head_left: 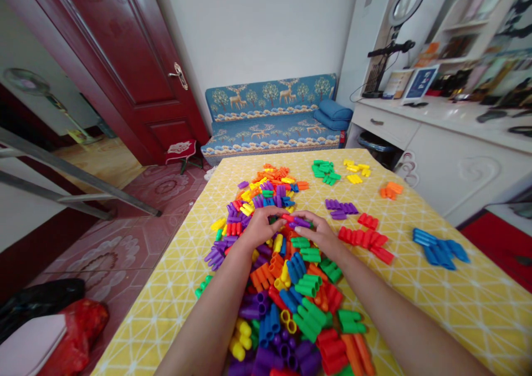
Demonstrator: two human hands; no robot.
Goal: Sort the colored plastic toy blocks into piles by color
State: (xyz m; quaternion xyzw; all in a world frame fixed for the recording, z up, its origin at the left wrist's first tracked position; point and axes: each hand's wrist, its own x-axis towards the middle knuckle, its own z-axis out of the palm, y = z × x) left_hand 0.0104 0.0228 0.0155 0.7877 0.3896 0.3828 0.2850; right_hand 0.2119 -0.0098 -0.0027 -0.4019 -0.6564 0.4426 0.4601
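Over the middle of a long heap of colourful tube-shaped plastic building blocks [307, 318], my two hands are close together. My left hand [264, 227] has its thumb and fingers curled in, with a red block [287, 218] at the fingertips. In my right hand [319, 233], a purple block [301, 222] sits between thumb and fingers. The red and purple blocks meet or nearly meet; whether they are joined I cannot tell. Green blocks [308, 254] and a yellow block [278, 243] lie just below my hands.
Sorted groups lie on the yellow tablecloth [166, 315]: green [326, 171], yellow [356, 169], orange [390, 190], purple [341, 208], red [366, 237] and blue [438, 249]. Beyond stand a blue sofa [270, 126] and, at right, a white dresser [457, 165].
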